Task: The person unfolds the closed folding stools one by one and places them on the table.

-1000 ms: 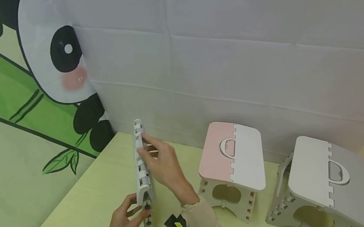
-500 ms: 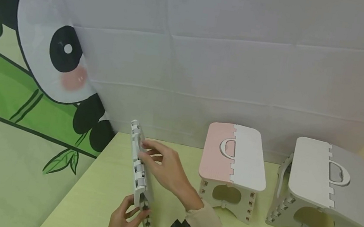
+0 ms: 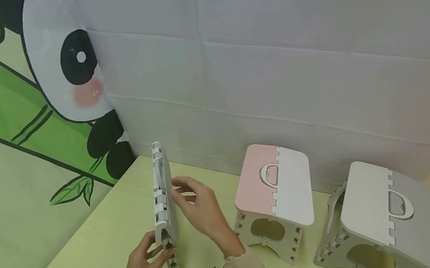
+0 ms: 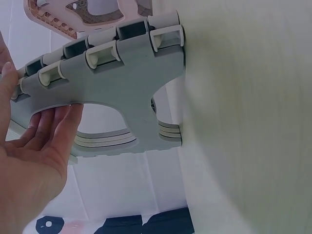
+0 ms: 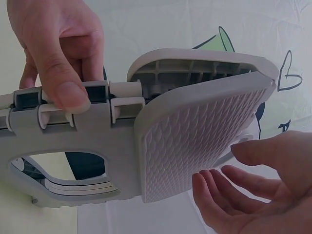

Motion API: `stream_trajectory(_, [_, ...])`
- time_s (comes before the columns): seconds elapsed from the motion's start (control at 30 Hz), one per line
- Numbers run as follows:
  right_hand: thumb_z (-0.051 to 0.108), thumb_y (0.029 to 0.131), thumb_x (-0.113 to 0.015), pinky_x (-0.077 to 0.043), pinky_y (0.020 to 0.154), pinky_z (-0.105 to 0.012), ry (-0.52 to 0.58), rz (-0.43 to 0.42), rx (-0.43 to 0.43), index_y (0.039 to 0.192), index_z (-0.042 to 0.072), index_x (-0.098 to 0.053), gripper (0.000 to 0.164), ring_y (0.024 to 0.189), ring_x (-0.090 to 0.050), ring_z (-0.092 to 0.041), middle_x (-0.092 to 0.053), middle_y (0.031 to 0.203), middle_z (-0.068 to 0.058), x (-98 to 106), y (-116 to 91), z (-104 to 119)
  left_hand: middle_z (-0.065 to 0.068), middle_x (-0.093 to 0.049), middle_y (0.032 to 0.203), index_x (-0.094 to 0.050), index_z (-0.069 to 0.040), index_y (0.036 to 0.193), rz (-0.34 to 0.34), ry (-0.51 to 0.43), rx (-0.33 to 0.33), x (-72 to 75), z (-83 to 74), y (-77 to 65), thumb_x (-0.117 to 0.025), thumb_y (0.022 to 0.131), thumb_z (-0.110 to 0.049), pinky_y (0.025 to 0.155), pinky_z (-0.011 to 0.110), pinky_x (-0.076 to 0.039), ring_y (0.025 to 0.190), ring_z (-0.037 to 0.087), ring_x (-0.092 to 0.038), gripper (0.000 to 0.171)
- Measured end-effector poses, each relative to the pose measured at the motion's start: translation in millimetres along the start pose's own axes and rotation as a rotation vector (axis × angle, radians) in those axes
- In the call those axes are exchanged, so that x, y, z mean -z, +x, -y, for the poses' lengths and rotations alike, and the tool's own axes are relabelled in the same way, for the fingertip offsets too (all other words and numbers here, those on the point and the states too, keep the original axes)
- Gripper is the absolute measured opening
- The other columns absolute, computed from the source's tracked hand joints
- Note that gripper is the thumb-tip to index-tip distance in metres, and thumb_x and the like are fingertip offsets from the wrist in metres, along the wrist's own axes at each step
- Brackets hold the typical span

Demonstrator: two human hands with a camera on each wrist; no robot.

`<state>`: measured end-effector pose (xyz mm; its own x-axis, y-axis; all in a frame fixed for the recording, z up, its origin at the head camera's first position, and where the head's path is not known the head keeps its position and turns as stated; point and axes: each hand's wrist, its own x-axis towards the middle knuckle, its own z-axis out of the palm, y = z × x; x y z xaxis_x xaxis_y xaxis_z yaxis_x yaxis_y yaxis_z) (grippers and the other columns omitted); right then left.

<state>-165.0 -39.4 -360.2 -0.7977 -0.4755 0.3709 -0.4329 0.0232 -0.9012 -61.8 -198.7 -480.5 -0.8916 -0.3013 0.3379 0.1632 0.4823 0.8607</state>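
A partly folded grey plastic folding stool stands on edge on the table, its hinged leg panel toward me. My left hand grips the near end of that leg panel, thumb over the hinge edge and fingers through the cut-out, as the left wrist view shows. My right hand is on the stool's right side with fingers loosely bent. The right wrist view puts its fingertips right at the textured seat panel, the thumb close to the carry handle. The two seat halves stand slightly apart there.
A pink-and-white folding stool stands unfolded to the right, and a larger white-and-grey one stands beyond it. The pale yellow table meets a white cloth backdrop. A panda picture covers the left side.
My right hand has come off the stool's upper edge and slid right, toward its side face. The stool's top has tilted slightly left; my left hand keeps its grip.
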Motion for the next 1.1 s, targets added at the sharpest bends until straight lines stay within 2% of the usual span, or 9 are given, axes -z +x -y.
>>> stream_trajectory(0.13, [0.016,0.104,-0.064,-0.055,0.095,-0.026,0.003,0.014,-0.007,0.133,0.001,-0.064,0.033,0.115,-0.066,-0.025,-0.067,0.130,-0.012,0,-6,-5,0.009,-0.072,0.117,-0.063,-0.006,0.121,-0.013,0.000,0.001,0.1,0.2,-0.7,-0.085,0.085,-0.008,0.084,0.037,-0.062,0.109,-0.001,-0.061,0.042])
stream_trajectory(0.43, [0.013,0.103,-0.065,-0.056,0.096,-0.030,0.026,0.041,-0.028,0.130,-0.001,-0.064,0.031,0.116,-0.066,-0.030,-0.066,0.129,-0.018,-4,-16,-23,0.011,-0.072,0.119,-0.063,-0.005,0.122,-0.015,0.013,-0.021,0.7,0.6,-1.5,-0.084,0.086,-0.007,0.083,0.032,-0.062,0.111,-0.003,-0.060,0.042])
stream_trajectory(0.63, [0.012,0.103,-0.064,-0.054,0.097,-0.025,0.027,0.069,-0.064,0.131,-0.001,-0.063,0.031,0.118,-0.065,-0.031,-0.065,0.130,-0.017,-6,-24,-30,0.010,-0.072,0.118,-0.063,-0.005,0.122,-0.019,0.006,-0.016,0.3,0.6,-2.1,-0.084,0.085,-0.006,0.083,0.032,-0.062,0.110,-0.003,-0.060,0.042])
stream_trajectory(0.83, [0.011,0.103,-0.064,-0.055,0.097,-0.028,0.036,0.088,-0.080,0.130,-0.002,-0.063,0.030,0.118,-0.065,-0.033,-0.065,0.129,-0.017,-7,-30,-36,0.012,-0.071,0.120,-0.063,-0.005,0.123,-0.019,0.012,-0.011,0.8,0.3,-2.3,-0.083,0.086,-0.007,0.084,0.034,-0.062,0.112,-0.003,-0.059,0.042])
stream_trajectory(1.1, [0.009,0.102,-0.065,-0.054,0.097,-0.026,0.038,0.123,-0.088,0.129,-0.002,-0.063,0.029,0.117,-0.065,-0.034,-0.066,0.127,-0.016,-9,-37,-45,0.013,-0.070,0.123,-0.063,-0.005,0.123,-0.016,0.006,-0.002,1.1,0.4,-1.8,-0.083,0.087,-0.008,0.085,0.032,-0.061,0.113,-0.003,-0.059,0.041])
